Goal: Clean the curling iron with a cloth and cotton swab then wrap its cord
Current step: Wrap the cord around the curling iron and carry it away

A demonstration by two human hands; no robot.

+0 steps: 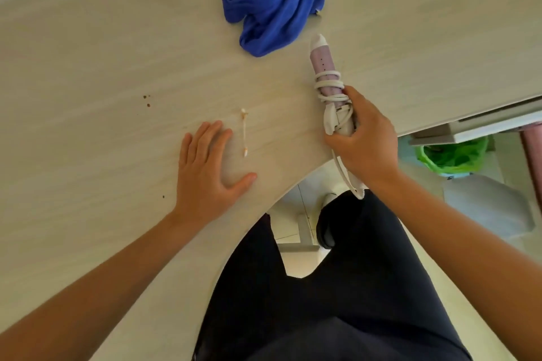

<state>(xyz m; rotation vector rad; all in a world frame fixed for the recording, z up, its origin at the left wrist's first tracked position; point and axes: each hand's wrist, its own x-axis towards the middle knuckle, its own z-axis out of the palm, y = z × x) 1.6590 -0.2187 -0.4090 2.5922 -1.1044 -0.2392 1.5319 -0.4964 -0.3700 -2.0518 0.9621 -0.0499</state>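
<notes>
Pale wood-grain table (88, 67) carries the work. The right hand (363, 143) grasps the handle of the pink curling iron (322, 64), whose barrel tip points away over the table, near its edge. The white cord (328, 83) lies in several turns round the barrel, close to the hand. The plug (330, 120) sits against the fingers, and one length of cord hangs slack below the hand, off the table edge.

Judgement: wrapping is nearly done. The slack should be taken up in snug, even turns and the plug tucked so nothing springs loose.

The left hand (205, 167) lies flat and released on the table, just beside the cotton swab (244, 132). The blue cloth (272, 3) sits crumpled beyond the iron.

One container: a green-lined bin (451, 155) on the floor to the right. Its contents cannot be made out.
</notes>
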